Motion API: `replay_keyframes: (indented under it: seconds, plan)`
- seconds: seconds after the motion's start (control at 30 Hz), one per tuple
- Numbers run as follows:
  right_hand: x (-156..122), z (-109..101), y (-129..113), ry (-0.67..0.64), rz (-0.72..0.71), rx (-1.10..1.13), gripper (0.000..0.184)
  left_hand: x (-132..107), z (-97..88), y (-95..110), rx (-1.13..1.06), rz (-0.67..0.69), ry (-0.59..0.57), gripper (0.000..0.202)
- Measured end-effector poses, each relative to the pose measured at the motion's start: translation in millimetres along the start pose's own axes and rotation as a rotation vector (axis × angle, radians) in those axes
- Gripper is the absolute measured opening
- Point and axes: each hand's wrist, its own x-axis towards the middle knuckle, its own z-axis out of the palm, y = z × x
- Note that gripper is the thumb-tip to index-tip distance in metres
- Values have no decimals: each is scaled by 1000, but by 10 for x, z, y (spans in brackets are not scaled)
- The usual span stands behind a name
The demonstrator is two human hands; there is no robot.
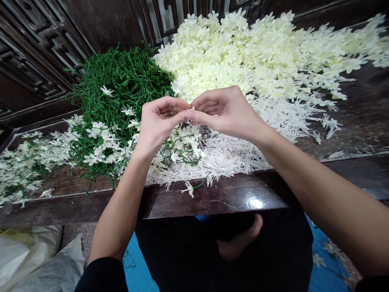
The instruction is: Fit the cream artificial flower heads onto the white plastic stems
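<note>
A: Here we are over the table (243, 194), and both hands are up and working in close. What's the left one doing?

B: Left hand (158, 117), rising from the lower left, wrist bent inward, fingers curved and pointing right. Thumb below, fingers above, a narrow pinch at the tips!

A: And across from it, the right hand (226, 107), its forearm on a long slant from the lower right. Knuckles arched high, fingers folded over toward the left, thumb stretched out nearly straight with the nail showing.

B: Tip to tip, the two of them! And right there in the middle, a tiny pale piece (192, 108), caught where the fingertips come together. Most of it is covered, so its shape I can't call.

A: So both hands are narrowed on that one piece, held above the table. What's around it?

B: Green stems (121, 81) heaped behind the left hand, a big bank of cream petals (237, 56) beyond the right, and white sprigs (240, 154) spread under the right forearm.

A: Flowers (100, 138) too, on green stalks, lying beside the left wrist and below the joined fingertips.

B: Plus one loose bloom (189, 188) at the table's near edge! And look lower: a black sleeve (101, 275) ends on the left arm, which is bare from there to the fingertips.
</note>
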Motion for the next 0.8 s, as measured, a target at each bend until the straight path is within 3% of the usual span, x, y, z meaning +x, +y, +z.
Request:
replay_keyframes:
  seconds: [0.37, 0.67, 0.8]
  plan:
    - [6, -43, 24, 26, -24, -35, 22, 1, -20, -47, 25, -8, -12, 22]
    - [20, 10, 58, -1, 58, 4, 29, -19, 15, -17, 98, 50, -11, 13]
    - [22, 22, 90, -37, 51, 38, 21, -27, 19, 0, 135, 50, -21, 12]
